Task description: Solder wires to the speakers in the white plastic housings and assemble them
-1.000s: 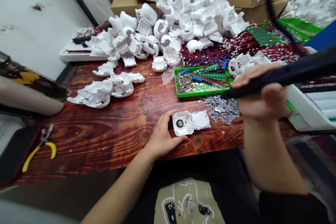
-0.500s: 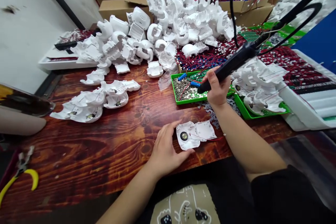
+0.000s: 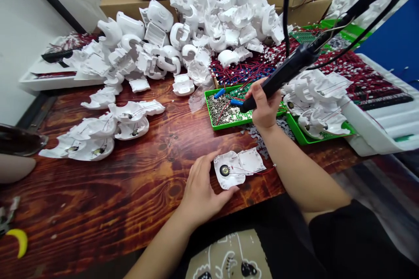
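On the table in front of me lies a white plastic housing [image 3: 233,179], its inner side up, with a round speaker [image 3: 224,170] and thin red wires in it. My left hand [image 3: 203,185] grips its left side between fingers and thumb. In my right hand [image 3: 266,107] is a black electric screwdriver [image 3: 290,69], slanting down to the left. Its tip end is over the small metal screws [image 3: 220,111] in a green tray [image 3: 225,127]; whether the bit touches a screw I cannot tell. Blue cylindrical parts [image 3: 236,102] lie in that tray.
White housings [image 3: 209,22] are heaped at the back. Housings with speakers [image 3: 98,135] lie at left, others [image 3: 322,104] over a second green tray [image 3: 306,139] at right. Grey flat pieces [image 3: 260,139] lie beside the trays. Yellow-handled pliers [image 3: 19,242] are at lower left.
The view has shifted slightly, so most things sit further left in the picture. Both hands keep their holds, and the screwdriver stays over the tray of screws.
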The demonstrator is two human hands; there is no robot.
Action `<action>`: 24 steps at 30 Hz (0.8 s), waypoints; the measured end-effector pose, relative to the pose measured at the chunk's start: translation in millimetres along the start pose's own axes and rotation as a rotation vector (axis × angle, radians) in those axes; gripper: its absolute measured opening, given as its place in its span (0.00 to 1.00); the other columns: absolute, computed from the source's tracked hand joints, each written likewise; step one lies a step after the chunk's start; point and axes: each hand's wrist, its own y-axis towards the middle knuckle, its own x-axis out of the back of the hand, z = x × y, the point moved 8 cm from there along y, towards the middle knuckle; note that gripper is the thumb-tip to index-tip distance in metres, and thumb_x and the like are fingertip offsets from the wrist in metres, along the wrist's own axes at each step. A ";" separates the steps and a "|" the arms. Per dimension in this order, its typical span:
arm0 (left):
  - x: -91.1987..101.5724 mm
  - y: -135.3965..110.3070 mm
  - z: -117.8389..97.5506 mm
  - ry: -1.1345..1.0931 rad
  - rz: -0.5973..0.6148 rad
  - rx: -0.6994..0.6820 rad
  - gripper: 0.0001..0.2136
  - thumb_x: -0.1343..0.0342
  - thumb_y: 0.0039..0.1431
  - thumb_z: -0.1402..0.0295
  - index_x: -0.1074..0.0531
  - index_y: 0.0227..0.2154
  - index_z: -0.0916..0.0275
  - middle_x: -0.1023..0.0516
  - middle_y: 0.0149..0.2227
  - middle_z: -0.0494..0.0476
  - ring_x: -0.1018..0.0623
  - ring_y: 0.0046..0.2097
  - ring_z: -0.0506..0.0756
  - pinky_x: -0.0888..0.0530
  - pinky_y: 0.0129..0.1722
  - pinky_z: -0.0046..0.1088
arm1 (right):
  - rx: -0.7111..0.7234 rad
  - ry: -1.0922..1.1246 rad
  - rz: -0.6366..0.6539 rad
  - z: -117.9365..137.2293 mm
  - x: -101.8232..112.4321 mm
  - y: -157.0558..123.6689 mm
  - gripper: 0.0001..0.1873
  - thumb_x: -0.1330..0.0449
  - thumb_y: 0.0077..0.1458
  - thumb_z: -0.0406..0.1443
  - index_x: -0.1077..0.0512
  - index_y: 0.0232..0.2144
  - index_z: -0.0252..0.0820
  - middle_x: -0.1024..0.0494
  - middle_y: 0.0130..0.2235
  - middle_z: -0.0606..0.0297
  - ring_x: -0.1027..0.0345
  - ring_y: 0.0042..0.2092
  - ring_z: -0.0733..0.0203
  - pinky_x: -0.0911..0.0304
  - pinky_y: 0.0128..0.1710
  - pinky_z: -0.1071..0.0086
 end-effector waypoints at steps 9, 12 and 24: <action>1.0 -0.6 -1.6 0.003 -0.001 -0.002 0.37 0.31 0.53 0.59 0.43 0.62 0.52 0.29 0.60 0.60 0.28 0.60 0.64 0.29 0.60 0.48 | -0.010 0.027 -0.006 -2.3 -0.7 0.6 0.16 0.34 0.54 0.49 0.31 0.30 0.47 0.30 0.25 0.72 0.34 0.25 0.68 0.37 0.27 0.67; 1.0 -1.1 0.6 0.004 0.003 0.010 0.38 0.31 0.53 0.58 0.44 0.63 0.51 0.30 0.61 0.59 0.28 0.61 0.64 0.30 0.61 0.48 | -0.025 -0.002 -0.011 -3.2 -0.1 0.1 0.17 0.33 0.53 0.51 0.31 0.31 0.47 0.30 0.26 0.72 0.33 0.25 0.68 0.36 0.28 0.66; -1.2 -0.4 -2.6 0.009 0.005 0.008 0.38 0.31 0.54 0.60 0.45 0.63 0.52 0.30 0.61 0.60 0.28 0.61 0.64 0.29 0.60 0.49 | -0.032 -0.025 0.015 1.9 -1.2 -4.1 0.17 0.34 0.55 0.50 0.31 0.32 0.45 0.30 0.28 0.71 0.32 0.28 0.67 0.35 0.32 0.66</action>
